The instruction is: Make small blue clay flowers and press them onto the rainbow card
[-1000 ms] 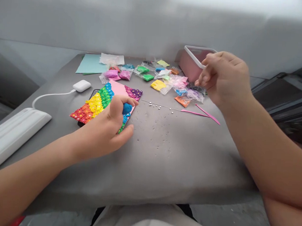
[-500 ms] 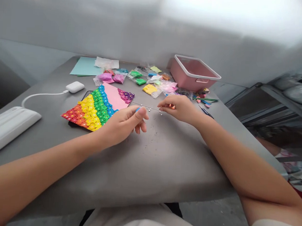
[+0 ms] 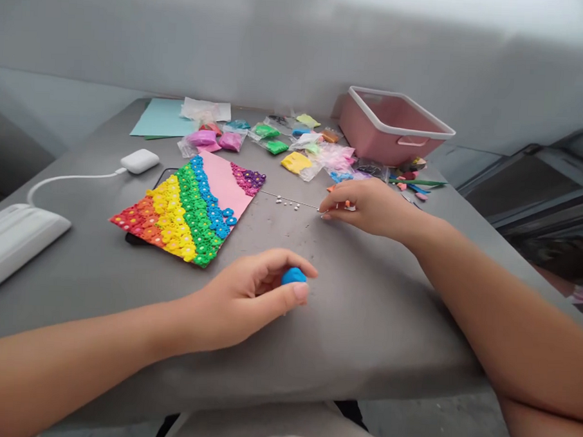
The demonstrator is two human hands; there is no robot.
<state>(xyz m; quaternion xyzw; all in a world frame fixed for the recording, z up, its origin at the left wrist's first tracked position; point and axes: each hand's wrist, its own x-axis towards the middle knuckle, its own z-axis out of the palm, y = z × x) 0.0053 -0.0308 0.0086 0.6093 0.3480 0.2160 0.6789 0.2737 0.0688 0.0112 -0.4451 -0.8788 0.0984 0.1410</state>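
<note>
My left hand (image 3: 249, 300) rests low on the grey table (image 3: 354, 337) and pinches a small blue lump of clay (image 3: 293, 275) between thumb and fingers. My right hand (image 3: 369, 206) lies further back with its fingertips pinched at the end of a thin metal needle tool (image 3: 292, 200) that lies on the table. A few tiny white beads (image 3: 287, 204) sit beside the tool. Left of both hands lies a pink card (image 3: 190, 204) covered with rows of red, orange, yellow, green, blue and purple clay flowers.
Several small bags of coloured clay (image 3: 275, 144) are scattered at the back, near a pink plastic bin (image 3: 392, 126). A white earbud case (image 3: 139, 161) with its cable and a white keyboard (image 3: 15, 238) lie at the left. Teal paper (image 3: 160, 119) sits at the far edge.
My left hand came off the card and moved toward me with the blue clay. My right hand dropped from near the bin down to the needle tool.
</note>
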